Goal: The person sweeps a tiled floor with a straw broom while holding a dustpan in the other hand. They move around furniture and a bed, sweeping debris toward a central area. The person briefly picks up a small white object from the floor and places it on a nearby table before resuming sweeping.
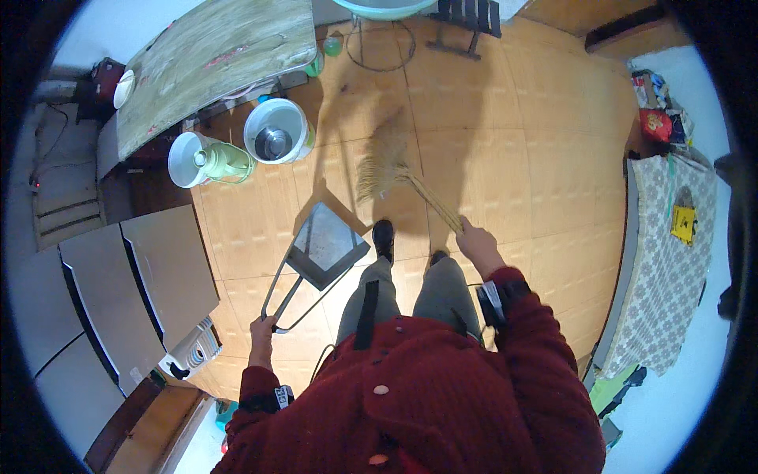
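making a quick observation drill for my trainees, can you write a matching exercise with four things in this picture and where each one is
1. broom
2. dustpan
3. pale green basin
4. small yellow item

A. at the top edge of the picture
B. in the left hand
C. on the patterned cloth at the right
D. in the right hand

Right pairs: 1-D, 2-B, 3-A, 4-C

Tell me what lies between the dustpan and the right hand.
In the head view, the left shoe, the right shoe's tip and tiled floor separate dustpan and right hand.
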The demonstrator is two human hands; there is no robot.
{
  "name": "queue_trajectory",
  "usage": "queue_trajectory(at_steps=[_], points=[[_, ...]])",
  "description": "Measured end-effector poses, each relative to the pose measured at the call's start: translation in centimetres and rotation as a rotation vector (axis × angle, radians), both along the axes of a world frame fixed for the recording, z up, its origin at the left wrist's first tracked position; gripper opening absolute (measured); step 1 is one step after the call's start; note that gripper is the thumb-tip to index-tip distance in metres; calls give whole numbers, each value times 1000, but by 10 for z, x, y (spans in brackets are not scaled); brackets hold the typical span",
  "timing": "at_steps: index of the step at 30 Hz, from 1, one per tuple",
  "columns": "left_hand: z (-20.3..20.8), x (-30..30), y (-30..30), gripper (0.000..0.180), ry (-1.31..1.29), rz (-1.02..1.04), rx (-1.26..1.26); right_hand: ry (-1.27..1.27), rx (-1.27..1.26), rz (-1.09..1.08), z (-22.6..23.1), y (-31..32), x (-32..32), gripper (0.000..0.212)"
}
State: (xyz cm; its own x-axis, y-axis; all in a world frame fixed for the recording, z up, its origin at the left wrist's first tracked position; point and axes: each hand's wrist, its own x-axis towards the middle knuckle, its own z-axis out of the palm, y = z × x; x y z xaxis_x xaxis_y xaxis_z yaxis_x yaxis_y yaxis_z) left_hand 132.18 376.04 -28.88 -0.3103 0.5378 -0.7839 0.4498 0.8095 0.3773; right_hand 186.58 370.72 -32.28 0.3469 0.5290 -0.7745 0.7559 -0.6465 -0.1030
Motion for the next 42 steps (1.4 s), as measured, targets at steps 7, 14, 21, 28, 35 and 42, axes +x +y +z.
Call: queue_trajectory(at_steps=[7, 14, 21, 28, 35, 42], points=[[1, 0, -10, 15, -6, 133, 6, 14, 140, 37, 32, 76, -11, 44], [13, 0, -16, 16, 39, 275, 18, 153, 341, 60, -70, 196, -21, 39], [14, 16, -15, 15, 74, 334, 7, 205, 185, 9, -86, 150, 53, 41], [-3, 29, -12, 13, 77, 398, 40, 37, -30, 2, 11, 81, 67, 52], [-21, 37, -3, 13, 47, 470, -4, 182, 179, 60, -34, 153, 48, 46], [-36, 48, 8, 14, -13, 406, 7, 52, 75, -1, -61, 62, 84, 44]])
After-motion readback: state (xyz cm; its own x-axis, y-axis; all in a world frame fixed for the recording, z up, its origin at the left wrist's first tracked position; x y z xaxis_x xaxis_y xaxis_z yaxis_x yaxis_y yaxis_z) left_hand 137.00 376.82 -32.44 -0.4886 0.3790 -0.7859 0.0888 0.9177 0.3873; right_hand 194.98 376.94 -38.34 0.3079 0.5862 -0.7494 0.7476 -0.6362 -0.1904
